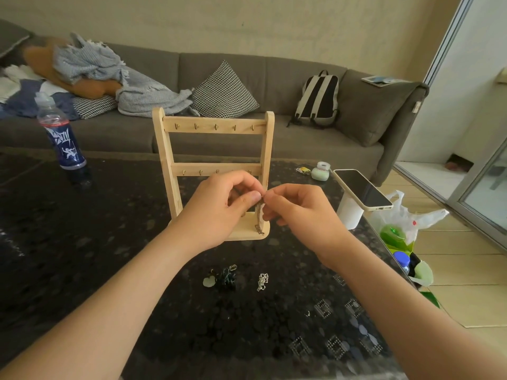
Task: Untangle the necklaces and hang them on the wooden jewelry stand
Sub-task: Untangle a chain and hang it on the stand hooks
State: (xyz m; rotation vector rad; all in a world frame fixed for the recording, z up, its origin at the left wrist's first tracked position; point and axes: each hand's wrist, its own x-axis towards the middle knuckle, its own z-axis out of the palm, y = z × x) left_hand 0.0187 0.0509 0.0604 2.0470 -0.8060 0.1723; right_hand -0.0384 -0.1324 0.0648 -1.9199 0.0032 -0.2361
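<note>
A wooden jewelry stand point(214, 127) with two rails of small brass hooks stands upright mid-table; no necklace shows on its hooks. In front of its base, my left hand point(219, 207) and my right hand point(299, 212) both pinch the top of a thin chain necklace point(259, 218), which dangles down onto the stand's base. On the dark table nearer me lie a bunched dark necklace with a pale green pendant point(222, 278) and a small heap of silver chain point(262, 281).
The dark patterned table point(82, 242) also holds a blue bottle point(61, 135) at far left, a phone point(362, 189) on a white cup and a small green case point(320, 172) at right. A plastic bag point(403, 226) sits beyond the right edge. A grey sofa point(274, 86) is behind.
</note>
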